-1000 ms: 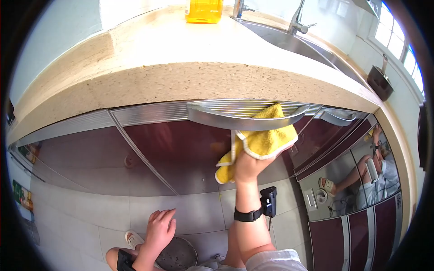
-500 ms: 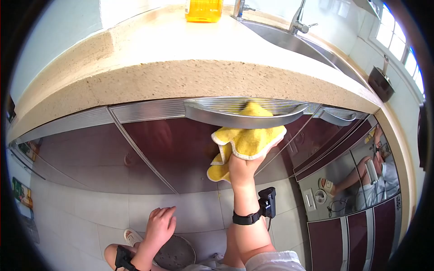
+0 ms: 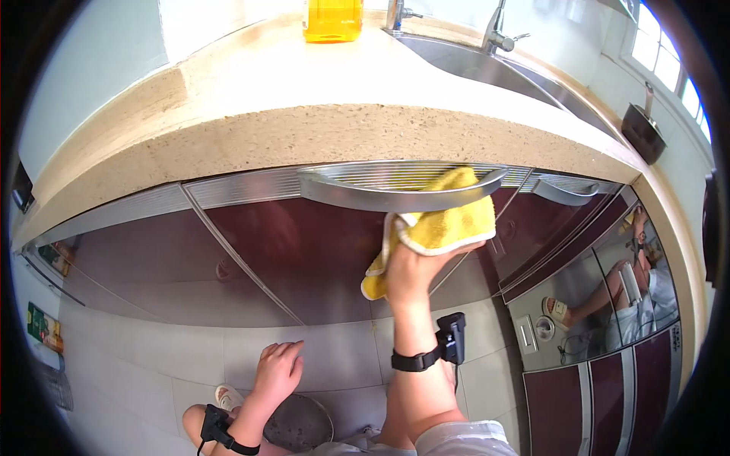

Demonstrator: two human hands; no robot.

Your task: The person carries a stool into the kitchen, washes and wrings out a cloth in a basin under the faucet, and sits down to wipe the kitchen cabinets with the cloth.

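Observation:
A yellow cloth (image 3: 450,226) with white edging is bunched in my right hand (image 3: 417,267). Its upper part passes behind the curved metal handle (image 3: 395,200) and lies against the ribbed metal strip above the dark red cabinet door (image 3: 304,251). A loose corner hangs beside my wrist, and the cloth hides most of my right fingers. My left hand (image 3: 278,371) is low, over the floor and near my knee, with loosely stretched fingers, the thumb apart and nothing in it. Each wrist wears a black strap with a small device.
Above the door juts the thick stone countertop (image 3: 251,137). On it stand a bottle of orange liquid (image 3: 333,21) and a sink (image 3: 456,61) with a faucet (image 3: 499,34). To the right are a pot (image 3: 643,133) and a mirrored appliance front (image 3: 585,304). A round dark stool (image 3: 300,422) is below.
My right hand has slid the cloth to the right along the handle and strip, tilting its upper part. My left hand has barely moved. The view has shifted slightly.

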